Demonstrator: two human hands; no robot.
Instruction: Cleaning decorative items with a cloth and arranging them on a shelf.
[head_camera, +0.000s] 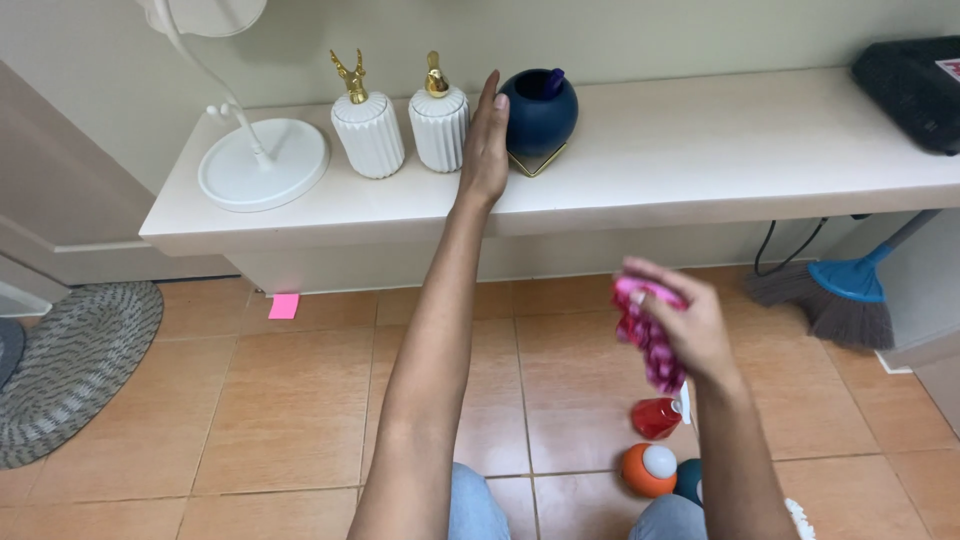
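Note:
My left hand (485, 140) reaches out over the white shelf (700, 150), fingers straight and together, held edge-on between a white ribbed jar with a gold bird lid (438, 120) and a round dark blue vase (540, 112). Whether it touches the vase I cannot tell. My right hand (680, 320) is lower, above the tiled floor, closed around a crumpled pink cloth (648, 335). A second white ribbed jar with a gold antlered lid (367, 125) stands left of the first one.
A white lamp base (263, 165) sits at the shelf's left end, a black object (915, 90) at the right end. A blue-headed broom (835, 295) leans at right. Red (655, 417) and orange-white (648, 470) bottles stand near my knees. A grey rug (70, 365) lies left.

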